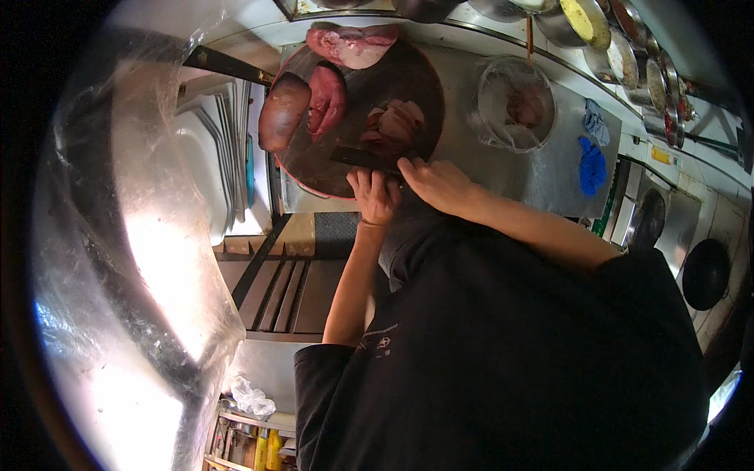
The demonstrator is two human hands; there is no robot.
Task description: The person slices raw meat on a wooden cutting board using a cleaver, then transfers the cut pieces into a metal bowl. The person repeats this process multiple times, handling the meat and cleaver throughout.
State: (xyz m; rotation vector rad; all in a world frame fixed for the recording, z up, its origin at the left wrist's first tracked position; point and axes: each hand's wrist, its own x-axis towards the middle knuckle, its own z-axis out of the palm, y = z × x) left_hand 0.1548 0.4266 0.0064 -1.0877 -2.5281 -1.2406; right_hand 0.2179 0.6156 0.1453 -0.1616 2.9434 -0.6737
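Note:
A round dark chopping board [377, 88] with a red rim lies on the metal counter before me. My right hand [439, 183] is closed on the handle of a broad-bladed cleaver [359, 158], whose blade points left across the board. Just below the blade is my left hand [374, 194], fingers bent at the board's near edge; what lies under its fingertips is hidden. Beyond the blade sits a pile of sliced meat [394, 123]. At the board's left are a brown-purple piece of meat [285, 113] and a red piece [326, 99]. Another large piece of raw meat [353, 46] rests at the far edge.
A plastic-lined round container [517, 105] with meat stands right of the board. Blue cloths [591, 166] lie farther right. White plates [206, 165] are stacked at the left, beside a clear plastic sheet [159, 235]. Metal bowls [568, 29] line the back shelf.

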